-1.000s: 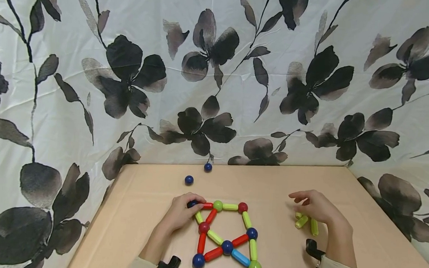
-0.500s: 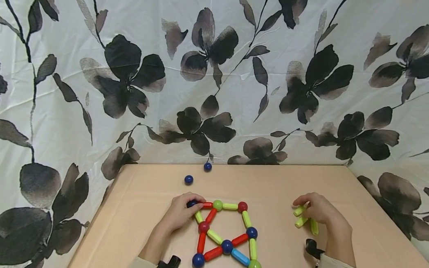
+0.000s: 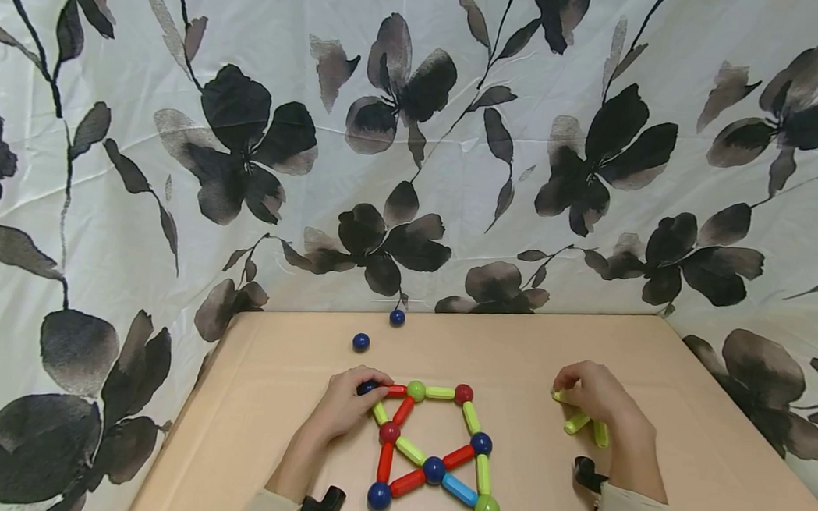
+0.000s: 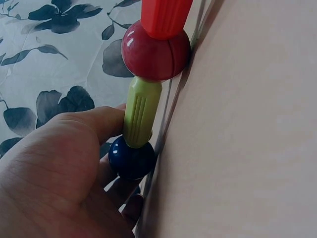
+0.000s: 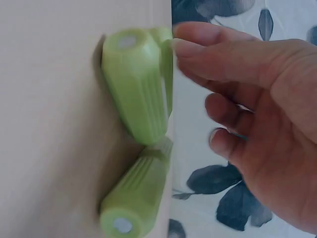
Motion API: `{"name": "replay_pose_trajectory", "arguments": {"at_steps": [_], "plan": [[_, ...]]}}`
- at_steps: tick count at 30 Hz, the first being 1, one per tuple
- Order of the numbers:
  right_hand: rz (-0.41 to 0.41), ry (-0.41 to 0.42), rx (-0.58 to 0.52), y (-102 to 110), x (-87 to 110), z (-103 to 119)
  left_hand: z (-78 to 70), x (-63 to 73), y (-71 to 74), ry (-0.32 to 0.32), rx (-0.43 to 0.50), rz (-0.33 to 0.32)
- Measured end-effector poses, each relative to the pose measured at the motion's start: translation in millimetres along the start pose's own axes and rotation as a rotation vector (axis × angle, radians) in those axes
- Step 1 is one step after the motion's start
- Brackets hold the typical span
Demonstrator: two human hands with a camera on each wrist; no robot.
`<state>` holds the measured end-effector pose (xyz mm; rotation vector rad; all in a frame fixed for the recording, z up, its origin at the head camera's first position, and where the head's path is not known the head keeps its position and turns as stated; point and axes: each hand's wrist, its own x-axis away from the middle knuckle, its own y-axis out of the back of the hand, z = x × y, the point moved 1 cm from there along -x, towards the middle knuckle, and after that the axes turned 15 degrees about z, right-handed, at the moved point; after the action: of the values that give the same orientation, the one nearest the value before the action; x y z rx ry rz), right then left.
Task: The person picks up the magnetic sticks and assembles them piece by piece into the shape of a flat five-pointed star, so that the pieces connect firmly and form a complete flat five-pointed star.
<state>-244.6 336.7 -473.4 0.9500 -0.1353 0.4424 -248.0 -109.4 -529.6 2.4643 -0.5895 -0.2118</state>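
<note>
A flat frame of magnetic rods and balls lies on the table, with red rods (image 3: 407, 484), yellow-green rods (image 3: 440, 394), a blue rod (image 3: 459, 490) and coloured balls. At its far left corner my left hand (image 3: 344, 404) holds a dark blue ball (image 4: 132, 157), the thumb beside the yellow-green rod (image 4: 142, 112) joined to it. Over a small pile of yellow-green rods (image 3: 577, 423) on the right, my right hand (image 3: 594, 390) pinches one yellow-green rod (image 3: 558, 396) between thumb and fingertips. Two other rods (image 5: 136, 84) of the pile lie close beneath in the right wrist view.
Two loose blue balls (image 3: 361, 342) rest at the back of the tan table (image 3: 515, 356), one of them at the far edge. Behind the table hangs a white cloth (image 3: 484, 174) with dark flowers.
My right hand has come down on the pile, and its fingers have closed on a yellow-green rod, shifting it slightly left. The left hand stays on the blue ball.
</note>
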Motion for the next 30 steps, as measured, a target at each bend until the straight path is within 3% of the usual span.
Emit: {"name": "replay_pose_trajectory", "arguments": {"at_steps": [10, 19, 24, 30], "plan": [[0.030, -0.027, 0.046, -3, -5.7, 0, -3.7, 1.1, 1.8, 0.018, 0.040, 0.016], [-0.094, 0.086, 0.079, -4, -14.4, 11, -3.0, 1.4, 1.0, 0.018, 0.020, 0.010], [-0.160, 0.208, 0.014, -9, -23.3, 28, -2.4, 1.1, 0.7, 0.004, 0.016, 0.005], [-0.185, 0.283, -0.118, -27, -42.9, 55, -3.5, 2.0, 1.2, -0.002, -0.004, 0.006]]}}
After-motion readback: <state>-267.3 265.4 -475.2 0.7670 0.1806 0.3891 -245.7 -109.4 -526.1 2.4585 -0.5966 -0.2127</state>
